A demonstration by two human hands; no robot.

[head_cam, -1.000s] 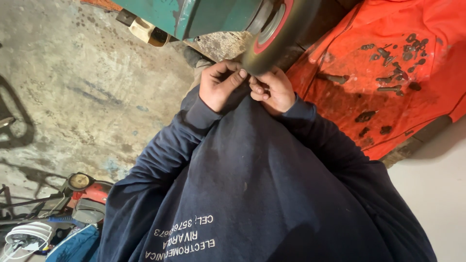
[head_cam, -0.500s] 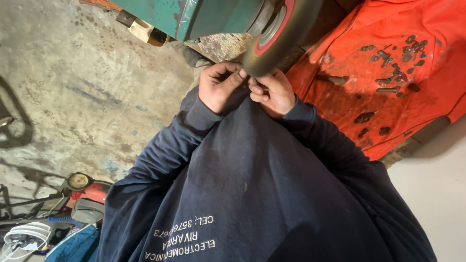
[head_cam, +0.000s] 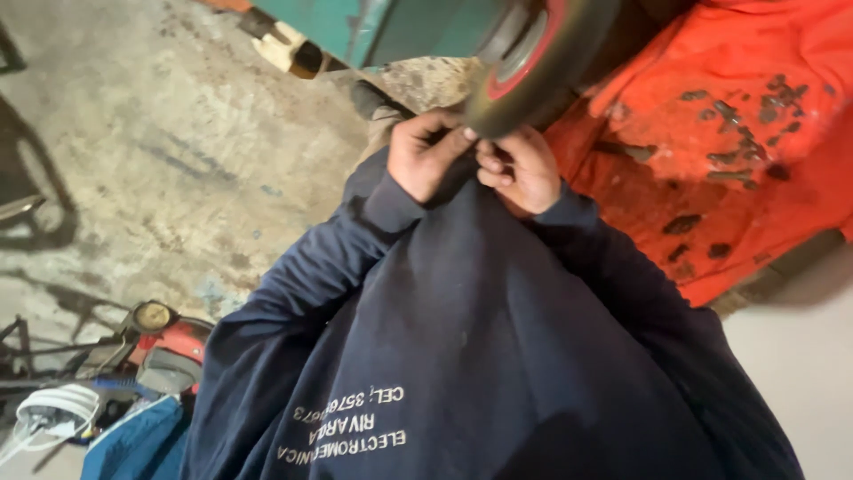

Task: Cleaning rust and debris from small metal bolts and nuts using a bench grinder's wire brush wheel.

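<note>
A small wheel (head_cam: pixel 533 62) with a dark tyre and a red hub hangs from a teal machine body (head_cam: pixel 400 27) at the top. Both my hands are raised to its lower edge, in front of my navy sweatshirt (head_cam: pixel 480 356). My left hand (head_cam: pixel 426 158) pinches the tyre's rim between thumb and forefinger. My right hand (head_cam: pixel 522 171) is curled tight right beside it, knuckles touching the tyre. Whether a small part sits between the fingers is hidden.
An orange, mud-spattered machine panel (head_cam: pixel 711 133) fills the right. Stained concrete floor (head_cam: pixel 160 160) lies at the left. A red engine with a round cap (head_cam: pixel 155 333) and a white and blue bundle (head_cam: pixel 62 418) sit at the lower left.
Almost nothing differs. Both hands stay pressed at the wheel's lower edge, with only slight finger shifts.
</note>
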